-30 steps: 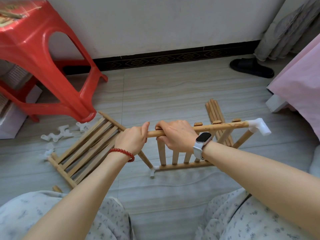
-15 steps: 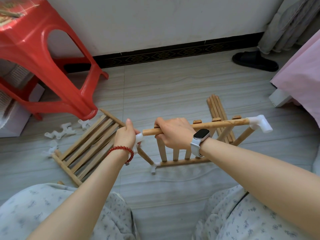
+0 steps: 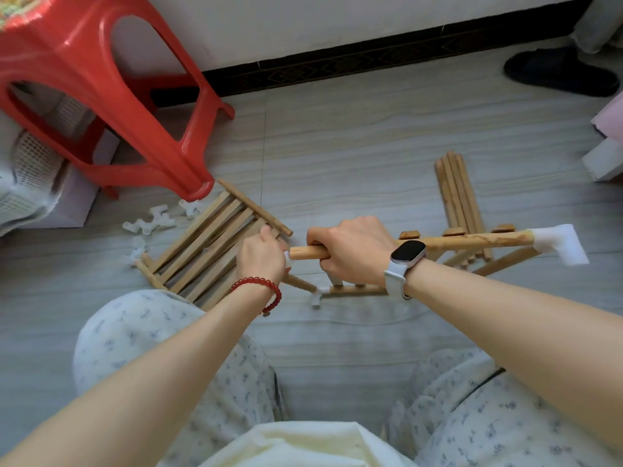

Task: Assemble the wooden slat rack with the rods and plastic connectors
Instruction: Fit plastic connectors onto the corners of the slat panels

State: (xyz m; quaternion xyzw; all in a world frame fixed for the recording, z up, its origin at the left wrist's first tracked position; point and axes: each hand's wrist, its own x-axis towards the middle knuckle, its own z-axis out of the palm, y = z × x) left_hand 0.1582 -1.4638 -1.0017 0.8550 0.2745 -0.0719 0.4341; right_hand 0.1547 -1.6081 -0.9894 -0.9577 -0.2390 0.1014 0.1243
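Left hand (image 3: 261,259) has slid off the top rod (image 3: 472,240) and now pinches a white connector (image 3: 287,259) at its bare end. Right hand (image 3: 354,251) grips the rod, holding the slat panel (image 3: 357,290) upright on the floor. Push the connector on straight, brace with the right. Second slat panel (image 3: 209,244) flat beside it, spare connectors (image 3: 148,225) by the red stool (image 3: 101,79), loose rods (image 3: 458,197) behind. Nothing blocks.
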